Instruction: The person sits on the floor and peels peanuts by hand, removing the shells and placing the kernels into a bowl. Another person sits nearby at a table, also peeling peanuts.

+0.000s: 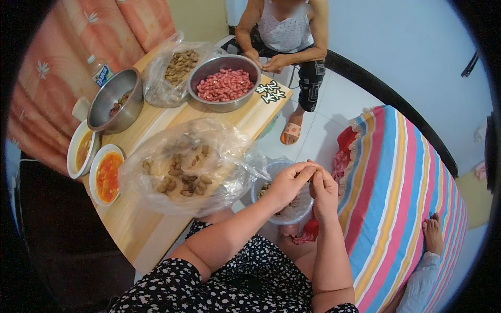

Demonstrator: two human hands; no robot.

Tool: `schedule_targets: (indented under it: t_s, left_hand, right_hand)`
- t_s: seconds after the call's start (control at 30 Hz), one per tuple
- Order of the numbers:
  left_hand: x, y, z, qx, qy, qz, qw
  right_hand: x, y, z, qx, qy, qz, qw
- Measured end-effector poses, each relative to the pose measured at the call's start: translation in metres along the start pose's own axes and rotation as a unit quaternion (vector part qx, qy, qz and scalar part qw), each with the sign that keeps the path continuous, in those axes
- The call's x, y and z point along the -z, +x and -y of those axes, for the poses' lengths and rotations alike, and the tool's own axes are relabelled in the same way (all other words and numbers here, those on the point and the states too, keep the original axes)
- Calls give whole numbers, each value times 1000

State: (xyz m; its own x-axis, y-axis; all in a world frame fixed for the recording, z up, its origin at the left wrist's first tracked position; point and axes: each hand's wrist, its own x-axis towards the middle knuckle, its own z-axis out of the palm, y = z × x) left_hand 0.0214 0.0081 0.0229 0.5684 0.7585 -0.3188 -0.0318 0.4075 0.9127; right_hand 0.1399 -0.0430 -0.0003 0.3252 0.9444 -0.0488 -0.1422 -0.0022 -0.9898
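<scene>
My left hand (291, 183) and my right hand (325, 189) meet above a bin, thumbs and fingertips pinched together. A small thing, apparently a peanut, is between them, almost wholly hidden by the fingers. Below is a light-blue plastic bin (287, 223) with a clear liner and what look like peanut shells inside. Left of my hands, a clear plastic bag (145, 191) with some unshelled peanuts (188, 184) lies on the wooden table (141, 238). Farther back, a steel bowl (231, 106) holds many pink-skinned shelled peanuts (225, 85).
Another bag of unshelled peanuts (182, 67), a deep steel bowl (133, 105), a plastic bottle (102, 74) and two food bowls (83, 148) stand on the table. A seated person (285, 35) faces me. At right is a bed with a striped sheet (391, 187) and someone's foot (433, 234).
</scene>
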Motion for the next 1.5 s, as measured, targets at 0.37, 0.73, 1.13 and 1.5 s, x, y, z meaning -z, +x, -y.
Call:
schedule_targets:
  t_s: [0.37, 0.73, 1.13, 1.5]
  left_hand:
    - [14, -2, 5, -221, 323, 7, 920]
    - [-7, -2, 26, -194, 15, 15, 981]
    - [2, 0, 20, 18, -289, 19, 957]
    - [14, 13, 25, -120, 41, -42, 991]
  right_hand:
    - [13, 2, 9, 147, -280, 47, 947]
    - [-3, -4, -4, 248, -288, -70, 922]
    - [-3, 6, -31, 109, -110, 12, 988]
    - [6, 4, 3, -47, -152, 80, 984]
